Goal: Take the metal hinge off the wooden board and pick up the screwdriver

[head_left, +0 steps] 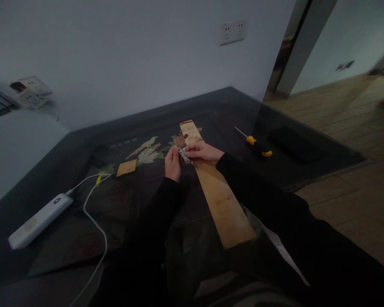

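Observation:
A small silvery metal hinge (184, 155) with dark holes is held between my two hands over the dark table. My left hand (173, 164) closes on its left side, thumb and fingers together. From the right, my right hand (205, 152) pinches it with thumb and forefinger. Beneath my right hand and wrist runs a long pale wooden board (222, 200), lying lengthwise from the table's middle toward my body. My right hand hides part of the board. A screwdriver (254, 143) with a yellow and black handle lies to the right, apart from both hands.
A small square wood piece (126, 167) lies left of my hands. Further left, a white power strip or power bank (41, 220) has a white cable (96, 221) trailing toward me. A dark flat object (292, 144) rests at the right. The wall (141, 55) borders the table's far edge.

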`<action>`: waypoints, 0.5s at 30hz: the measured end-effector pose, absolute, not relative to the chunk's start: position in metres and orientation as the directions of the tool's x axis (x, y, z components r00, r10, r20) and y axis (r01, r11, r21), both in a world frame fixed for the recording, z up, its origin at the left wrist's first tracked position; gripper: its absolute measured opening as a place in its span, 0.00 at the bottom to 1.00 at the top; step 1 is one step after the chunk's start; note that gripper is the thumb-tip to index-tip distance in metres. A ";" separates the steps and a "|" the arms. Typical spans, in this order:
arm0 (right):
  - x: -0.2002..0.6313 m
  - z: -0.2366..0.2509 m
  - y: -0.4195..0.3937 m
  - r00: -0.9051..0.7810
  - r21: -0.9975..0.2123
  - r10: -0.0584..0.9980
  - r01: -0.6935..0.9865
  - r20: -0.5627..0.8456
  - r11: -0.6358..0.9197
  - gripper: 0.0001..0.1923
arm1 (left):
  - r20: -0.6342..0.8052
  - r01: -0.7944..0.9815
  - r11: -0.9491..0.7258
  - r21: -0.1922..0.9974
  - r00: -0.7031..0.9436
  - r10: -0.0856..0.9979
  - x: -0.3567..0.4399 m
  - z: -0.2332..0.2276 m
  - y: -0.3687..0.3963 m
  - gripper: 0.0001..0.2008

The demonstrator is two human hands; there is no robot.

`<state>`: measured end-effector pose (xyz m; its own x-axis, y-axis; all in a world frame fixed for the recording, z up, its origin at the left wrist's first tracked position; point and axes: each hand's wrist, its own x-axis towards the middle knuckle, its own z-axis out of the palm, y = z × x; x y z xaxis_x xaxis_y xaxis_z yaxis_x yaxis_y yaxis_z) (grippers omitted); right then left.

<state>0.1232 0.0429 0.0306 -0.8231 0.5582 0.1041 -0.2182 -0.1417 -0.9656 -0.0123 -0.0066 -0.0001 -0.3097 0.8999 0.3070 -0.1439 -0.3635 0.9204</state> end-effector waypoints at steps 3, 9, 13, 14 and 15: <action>0.122 0.029 0.045 -0.801 -0.963 0.583 -0.246 0.136 -0.112 0.07 | 0.258 -0.216 -0.331 0.918 -0.306 0.916 -0.011 0.003 -0.007 0.22; 0.123 0.028 0.045 -0.793 -0.969 0.593 -0.231 0.136 -0.087 0.10 | 0.119 -0.313 -0.222 0.923 -0.315 0.941 -0.011 0.011 -0.007 0.19; 0.124 0.028 0.045 -0.800 -0.974 0.582 -0.218 0.146 -0.055 0.11 | 0.062 -0.334 -0.181 0.925 -0.337 0.939 -0.019 0.012 -0.004 0.17; 0.124 0.028 0.045 -0.799 -0.977 0.583 -0.208 0.144 -0.043 0.11 | 0.052 -0.328 -0.170 0.929 -0.341 0.939 -0.024 0.013 -0.003 0.16; 0.123 0.027 0.046 -0.797 -0.980 0.587 -0.196 0.141 -0.031 0.12 | 0.043 -0.319 -0.159 0.934 -0.343 0.938 -0.031 0.013 -0.002 0.16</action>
<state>0.1232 0.0459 0.0272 -0.7971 0.5873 0.1406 -0.1961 -0.0314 -0.9801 -0.0311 -0.0025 0.0130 -0.3428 0.9384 0.0432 -0.3186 -0.1594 0.9344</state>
